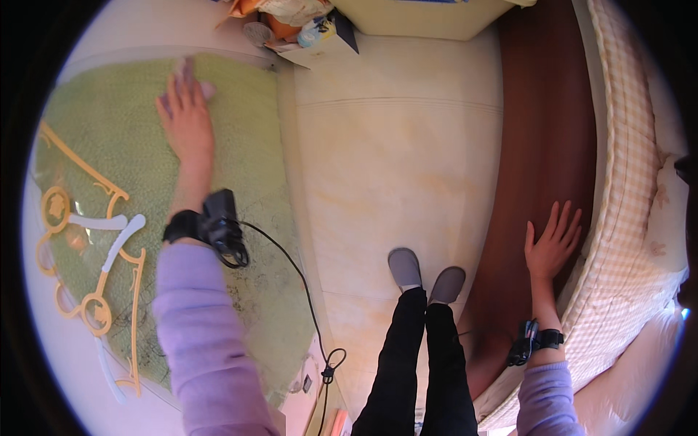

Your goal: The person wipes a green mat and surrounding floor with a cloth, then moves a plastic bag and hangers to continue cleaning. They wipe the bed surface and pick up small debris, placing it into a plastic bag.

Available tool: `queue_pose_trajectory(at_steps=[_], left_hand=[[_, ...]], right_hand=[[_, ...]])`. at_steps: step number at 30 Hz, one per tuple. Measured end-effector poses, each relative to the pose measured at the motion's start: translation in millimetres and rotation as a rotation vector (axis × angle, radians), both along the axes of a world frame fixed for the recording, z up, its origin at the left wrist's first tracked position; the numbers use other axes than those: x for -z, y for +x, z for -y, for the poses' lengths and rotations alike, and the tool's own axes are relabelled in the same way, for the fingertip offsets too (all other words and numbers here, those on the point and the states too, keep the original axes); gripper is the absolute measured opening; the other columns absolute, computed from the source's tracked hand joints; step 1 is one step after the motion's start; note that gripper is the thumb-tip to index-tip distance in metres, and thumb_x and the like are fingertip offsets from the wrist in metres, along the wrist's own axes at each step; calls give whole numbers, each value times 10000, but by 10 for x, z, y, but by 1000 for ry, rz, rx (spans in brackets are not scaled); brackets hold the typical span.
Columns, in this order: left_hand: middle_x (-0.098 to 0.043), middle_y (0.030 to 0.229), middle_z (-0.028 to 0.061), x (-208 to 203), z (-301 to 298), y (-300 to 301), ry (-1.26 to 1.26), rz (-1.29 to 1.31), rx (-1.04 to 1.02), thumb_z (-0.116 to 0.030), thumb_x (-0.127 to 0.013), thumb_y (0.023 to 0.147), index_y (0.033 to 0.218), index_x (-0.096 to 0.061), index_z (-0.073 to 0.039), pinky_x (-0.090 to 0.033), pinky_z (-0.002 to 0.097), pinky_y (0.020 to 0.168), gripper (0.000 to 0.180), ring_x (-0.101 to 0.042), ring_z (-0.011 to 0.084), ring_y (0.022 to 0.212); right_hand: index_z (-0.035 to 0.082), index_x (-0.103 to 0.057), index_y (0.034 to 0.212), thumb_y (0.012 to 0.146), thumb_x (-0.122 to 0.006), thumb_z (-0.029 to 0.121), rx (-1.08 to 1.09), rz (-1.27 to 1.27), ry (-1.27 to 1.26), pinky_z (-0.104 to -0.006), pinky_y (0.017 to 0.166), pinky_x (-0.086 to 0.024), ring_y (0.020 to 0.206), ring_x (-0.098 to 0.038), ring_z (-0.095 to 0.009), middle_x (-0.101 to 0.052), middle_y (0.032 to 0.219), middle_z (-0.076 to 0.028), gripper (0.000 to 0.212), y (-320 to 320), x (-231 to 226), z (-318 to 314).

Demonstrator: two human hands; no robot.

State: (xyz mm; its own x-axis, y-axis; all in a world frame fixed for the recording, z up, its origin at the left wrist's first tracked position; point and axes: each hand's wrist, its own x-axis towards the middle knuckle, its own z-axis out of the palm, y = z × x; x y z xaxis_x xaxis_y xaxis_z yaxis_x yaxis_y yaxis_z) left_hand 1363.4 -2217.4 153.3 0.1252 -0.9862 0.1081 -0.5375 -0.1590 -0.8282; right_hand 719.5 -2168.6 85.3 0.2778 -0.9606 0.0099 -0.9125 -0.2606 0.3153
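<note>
My left hand (187,120) lies over a small pinkish-purple cloth (208,91), pressing it to the far part of a green textured mat (240,131). Bits of the cloth show beside and beyond the fingers; the rest is hidden under them. On the right, my right hand (550,243) is open and empty, its fingers spread over the dark reddish-brown wooden board (542,131) beside the bed. Whether its palm touches the board I cannot tell.
Orange and pale grey plastic frames (97,312) with round ends lie on the mat's left. A black cable (291,263) runs from my left wrist. Far ahead stand an open box (320,47) and a cream bin (422,20). A checked bedspread (618,94) borders the right.
</note>
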Motion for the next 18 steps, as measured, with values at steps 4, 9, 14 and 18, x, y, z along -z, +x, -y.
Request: queue_pose_trajectory(at_steps=[4, 9, 14, 18], left_hand=[[-376, 1488, 43, 60, 263, 143, 41, 31, 11, -178, -446, 919, 1360, -480, -131, -230, 479, 1135, 445, -264, 241, 1419], [-360, 1504, 46, 1003, -332, 65, 610, -222, -70, -244, -432, 940, 1349, -501, -151, -191, 451, 1153, 425, -259, 226, 1420], [-265, 1563, 16, 1845, -2121, -266, 955, -180, -124, -351, -431, 954, 1442, -404, -132, -106, 423, 1187, 536, -203, 221, 1446], [-310, 1537, -11, 1758, -3797, -678, 1061, -713, -630, -209, -426, 927, 1442, -399, -103, -195, 428, 1174, 526, -209, 230, 1437]], right_hand=[[114, -367, 1451, 922, -512, 472, -7, -55, -2, -493, 1109, -293, 1409, -273, -363, -282, 1541, -96, 655, -3, 25, -2], [107, -374, 1445, 918, -522, 475, -43, -52, -30, -500, 1100, -299, 1406, -273, -373, -282, 1540, -106, 660, 26, 48, -10], [99, -371, 1444, 916, -527, 474, -52, -77, -27, -505, 1096, -300, 1406, -267, -379, -271, 1543, -110, 666, 45, 55, -22], [97, -365, 1447, 919, -520, 474, -48, -71, -18, -506, 1101, -293, 1410, -257, -378, -260, 1548, -109, 667, 34, 43, -8]])
